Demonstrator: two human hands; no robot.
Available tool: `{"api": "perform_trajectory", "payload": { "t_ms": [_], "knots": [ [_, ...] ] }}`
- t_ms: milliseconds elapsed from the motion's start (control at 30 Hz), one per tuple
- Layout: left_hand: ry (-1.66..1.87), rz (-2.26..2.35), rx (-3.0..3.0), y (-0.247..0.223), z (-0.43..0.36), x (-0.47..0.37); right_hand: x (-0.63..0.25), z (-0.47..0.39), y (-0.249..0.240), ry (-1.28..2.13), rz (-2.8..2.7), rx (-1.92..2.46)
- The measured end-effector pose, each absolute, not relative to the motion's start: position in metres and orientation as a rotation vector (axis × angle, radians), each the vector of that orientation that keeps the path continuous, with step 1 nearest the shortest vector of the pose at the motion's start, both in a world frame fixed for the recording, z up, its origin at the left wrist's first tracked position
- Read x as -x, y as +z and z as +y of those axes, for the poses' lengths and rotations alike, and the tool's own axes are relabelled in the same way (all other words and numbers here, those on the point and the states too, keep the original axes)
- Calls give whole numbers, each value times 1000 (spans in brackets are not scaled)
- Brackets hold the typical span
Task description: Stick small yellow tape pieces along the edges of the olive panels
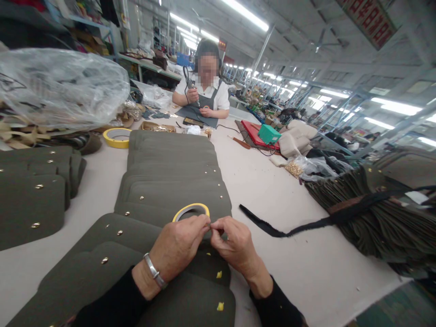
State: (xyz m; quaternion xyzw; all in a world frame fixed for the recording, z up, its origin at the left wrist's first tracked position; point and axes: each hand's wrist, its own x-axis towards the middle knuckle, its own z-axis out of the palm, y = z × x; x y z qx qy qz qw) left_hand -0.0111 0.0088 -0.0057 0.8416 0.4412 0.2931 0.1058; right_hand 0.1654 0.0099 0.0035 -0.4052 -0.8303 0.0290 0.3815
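The left hand [179,240] and right hand [235,238] meet over the overlapping row of olive panels [170,159], thumb and finger of each pinched together; whether a small piece sits between the tips, I cannot tell. The row runs from the near edge of the tabletop [306,268] toward its far end. A yellow tape roll [194,205] lies on the panels just beyond the left fingers, and yellow tape bits [220,306] mark the right margin of the nearest panels.

Right of the row, bare tabletop stretches to a black strip [272,230] and, farther over, a bulky stack of folded pieces [371,222] along the right side. The open ground continues down to the near right corner, where the edge slants off. On the left, a narrower bare lane parts the row from studded panels [30,204]; a second roll [117,144] lies toward the far left. At the far end sits a co-worker [204,86] with a tool in hand.

The hands hide the tape roll's near side and some panel surface; the forearms cover more. The near edge is mostly out of frame, the studded panels are cut off at left, and the folded stack runs out at right, its layers hard to separate
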Motion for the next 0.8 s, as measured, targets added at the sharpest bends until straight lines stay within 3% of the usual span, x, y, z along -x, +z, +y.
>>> {"api": "perform_trajectory", "payload": {
  "t_ms": [300, 533, 800],
  "knots": [
    [1080, 1267, -2567, 3, 6, -3, -175, 29, 3, 1053, -1278, 1485],
    [446, 1556, -2678, -6, 27, -8, -206, 59, -21, 1150, -1273, 1540],
    [438, 1528, -2627, -9, 33, -6, -220, 57, -14, 1343, -1418, 1591]
  ]
}}
